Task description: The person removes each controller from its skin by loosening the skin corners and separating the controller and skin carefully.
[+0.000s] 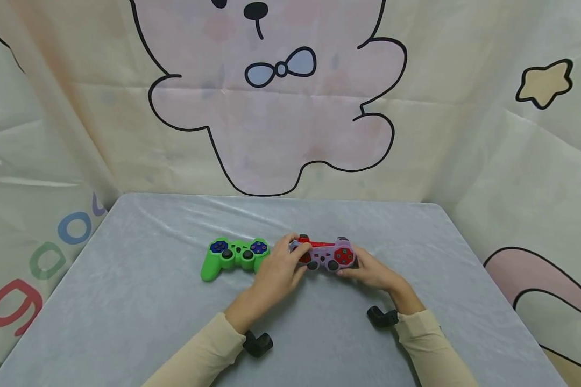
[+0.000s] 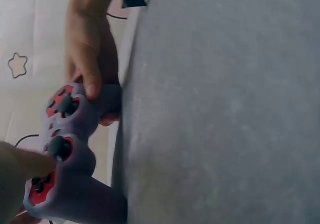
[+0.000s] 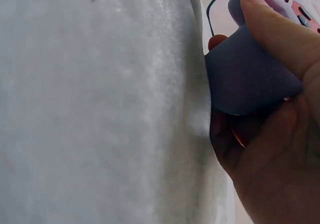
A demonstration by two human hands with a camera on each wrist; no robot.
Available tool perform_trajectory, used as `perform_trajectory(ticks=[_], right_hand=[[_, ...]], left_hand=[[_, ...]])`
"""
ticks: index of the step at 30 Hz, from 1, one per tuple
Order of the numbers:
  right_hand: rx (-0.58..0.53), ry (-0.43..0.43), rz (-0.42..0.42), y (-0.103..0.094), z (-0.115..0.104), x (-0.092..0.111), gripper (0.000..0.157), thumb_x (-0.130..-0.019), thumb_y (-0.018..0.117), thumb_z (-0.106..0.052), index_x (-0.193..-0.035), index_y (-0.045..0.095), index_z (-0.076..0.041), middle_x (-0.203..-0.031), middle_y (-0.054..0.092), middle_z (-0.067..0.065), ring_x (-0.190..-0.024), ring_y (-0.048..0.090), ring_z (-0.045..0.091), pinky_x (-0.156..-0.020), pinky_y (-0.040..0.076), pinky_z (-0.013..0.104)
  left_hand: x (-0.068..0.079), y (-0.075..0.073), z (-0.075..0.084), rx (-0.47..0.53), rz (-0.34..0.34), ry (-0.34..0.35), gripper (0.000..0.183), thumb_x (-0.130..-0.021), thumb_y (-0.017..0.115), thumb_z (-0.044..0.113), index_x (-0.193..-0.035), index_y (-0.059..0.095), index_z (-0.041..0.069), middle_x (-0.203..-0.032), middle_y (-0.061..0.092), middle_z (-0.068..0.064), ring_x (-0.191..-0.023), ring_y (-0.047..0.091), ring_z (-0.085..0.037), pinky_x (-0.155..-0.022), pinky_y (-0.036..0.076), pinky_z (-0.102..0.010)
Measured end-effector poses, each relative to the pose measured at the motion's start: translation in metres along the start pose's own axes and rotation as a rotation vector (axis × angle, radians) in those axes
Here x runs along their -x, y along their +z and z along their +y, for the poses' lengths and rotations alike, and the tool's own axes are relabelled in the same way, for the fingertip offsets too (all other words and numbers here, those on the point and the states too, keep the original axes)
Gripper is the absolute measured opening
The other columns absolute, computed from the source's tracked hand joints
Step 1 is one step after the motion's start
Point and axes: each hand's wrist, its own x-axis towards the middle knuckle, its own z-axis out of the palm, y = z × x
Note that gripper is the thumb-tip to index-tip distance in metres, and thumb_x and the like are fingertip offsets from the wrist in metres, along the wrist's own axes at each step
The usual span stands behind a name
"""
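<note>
A purple game controller (image 1: 330,256) is held between both hands above the table's middle. Red shows at its button panels and along its far edge; its two thumbsticks are dark. My left hand (image 1: 277,267) grips its left end, with fingers over the top; in the left wrist view a blurred finger (image 2: 30,163) crosses the button panel. My right hand (image 1: 372,270) holds the right handle, the thumb (image 3: 277,31) lying along the purple surface and other fingers curled beneath. Just left of my left hand lies a green game controller (image 1: 227,259) with blue button panels, its right handle partly hidden.
A grey cloth covers the table (image 1: 126,301). Pale printed curtains (image 1: 465,134) hang behind it and at both sides. A black wrist device (image 1: 257,344) sits at the left cuff, and another black device (image 1: 382,317) at the right cuff.
</note>
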Motion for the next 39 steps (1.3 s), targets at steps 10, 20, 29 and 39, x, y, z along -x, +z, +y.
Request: perform_trajectory(ticks=[10, 20, 29, 39], right_hand=[[0.01, -0.011, -0.009, 0.0011, -0.0053, -0.0046, 0.045, -0.09, 0.076, -0.012, -0.13, 0.057, -0.001, -0.121, 0.068, 0.016, -0.101, 0.062, 0.005, -0.09, 0.052, 0.021], [0.036, -0.016, 0.027, 0.0008, -0.0079, -0.0041, 0.042, -0.089, 0.077, -0.011, -0.126, 0.059, -0.002, -0.117, 0.068, 0.015, -0.099, 0.062, 0.005, -0.088, 0.052, 0.021], [0.019, -0.034, 0.028, -0.0005, -0.0089, -0.004, 0.043, -0.089, 0.076, -0.009, -0.127, 0.059, -0.001, -0.118, 0.068, 0.016, -0.097, 0.062, 0.005, -0.087, 0.053, 0.021], [0.014, -0.025, 0.007, 0.001, -0.0078, -0.0025, 0.04, -0.09, 0.075, -0.008, -0.126, 0.059, 0.001, -0.117, 0.069, 0.016, -0.096, 0.062, 0.004, -0.087, 0.053, 0.02]], left_hand=[[-0.0083, 0.0059, 0.0002, -0.133, 0.21, 0.062, 0.016, -0.084, 0.083, 0.016, -0.092, 0.069, 0.013, -0.102, 0.06, -0.002, -0.091, 0.058, -0.02, -0.07, 0.053, -0.03], [-0.009, 0.0062, 0.0004, -0.154, 0.215, 0.11, 0.014, -0.088, 0.079, 0.018, -0.096, 0.069, 0.014, -0.092, 0.068, 0.003, -0.082, 0.054, -0.017, -0.071, 0.047, -0.027], [-0.0084, 0.0006, 0.0039, -0.079, 0.001, 0.061, 0.039, -0.078, 0.088, 0.033, -0.108, 0.07, 0.016, -0.102, 0.059, 0.001, -0.095, 0.045, -0.018, -0.084, 0.04, -0.033], [-0.0054, 0.0008, 0.0037, 0.158, -0.04, 0.063, 0.028, -0.075, 0.089, 0.012, -0.098, 0.072, 0.013, -0.098, 0.056, 0.0, -0.099, 0.044, -0.022, -0.088, 0.038, -0.04]])
